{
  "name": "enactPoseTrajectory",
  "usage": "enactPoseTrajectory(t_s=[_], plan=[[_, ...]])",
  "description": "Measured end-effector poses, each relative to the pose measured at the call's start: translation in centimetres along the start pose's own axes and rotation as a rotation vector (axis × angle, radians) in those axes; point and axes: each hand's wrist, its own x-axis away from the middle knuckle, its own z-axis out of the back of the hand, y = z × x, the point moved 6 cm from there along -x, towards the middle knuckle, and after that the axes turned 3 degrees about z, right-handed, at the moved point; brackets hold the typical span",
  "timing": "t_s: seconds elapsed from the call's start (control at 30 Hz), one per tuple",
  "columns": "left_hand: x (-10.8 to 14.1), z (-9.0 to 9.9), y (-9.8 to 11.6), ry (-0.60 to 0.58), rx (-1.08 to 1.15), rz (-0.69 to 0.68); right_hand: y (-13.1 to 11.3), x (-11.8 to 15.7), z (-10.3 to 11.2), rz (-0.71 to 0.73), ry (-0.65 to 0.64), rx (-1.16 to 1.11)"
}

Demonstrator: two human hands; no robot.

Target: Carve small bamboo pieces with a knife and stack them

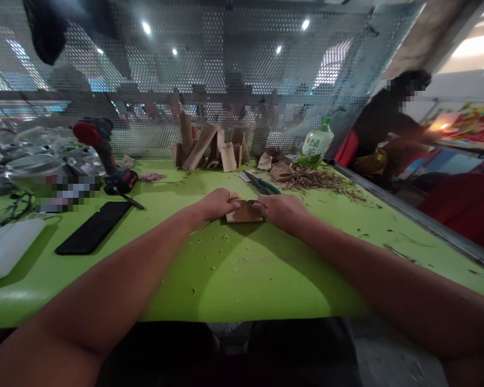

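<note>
My left hand [219, 204] is closed on the left end of a short, light-brown wooden piece [245, 215], with the thumb along its top edge. At the right end of that piece, my right hand [284, 212] is closed too. A small dark thing [251, 202] shows at its fingertips, against the top edge of the wood; what kind it is I cannot tell. Just behind the hands lie pliers with green handles [262, 184]. Pale crumbs [226, 236] are scattered on the green tabletop [242, 279] in front of the wood.
Bamboo-like pieces [199, 148] stand at the back beside a heap of shavings [322, 180] and a green-labelled bottle [318, 142]. On the left are a cordless drill [105, 150], a black flat case [94, 228] and a white box [12, 247]. Another person [391, 118] sits at right.
</note>
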Motion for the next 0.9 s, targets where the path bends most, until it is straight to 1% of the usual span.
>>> enactPoseTrajectory(t_s=[0.1, 0.23, 0.4, 0.5, 0.73, 0.8, 0.9], plan=[[0.0, 0.1, 0.0, 0.018, -0.007, -0.001, -0.4, 0.2, -0.1, 0.035, -0.043, -0.012], [0.2, 0.1, 0.5, 0.013, -0.026, -0.002, -0.7, 0.0, -0.3, 0.065, -0.093, -0.047], [0.3, 0.2, 0.6, 0.026, -0.063, 0.033, -0.6, -0.9, -1.2, 0.121, -0.141, -0.018], [0.2, 0.2, 0.4, 0.032, -0.072, 0.042, -0.8, -0.9, -1.4, 0.164, -0.179, 0.023], [0.0, 0.1, 0.2, 0.036, -0.072, 0.038, -1.7, 0.2, -1.0, 0.241, -0.175, 0.097], [0.0, 0.1, 0.2, 0.026, -0.075, 0.036, -1.4, 0.3, -1.0, 0.204, -0.161, 0.078], [-0.1, 0.1, 0.3, 0.018, -0.102, 0.018, -0.4, 0.3, -0.8, 0.066, -0.101, 0.017]])
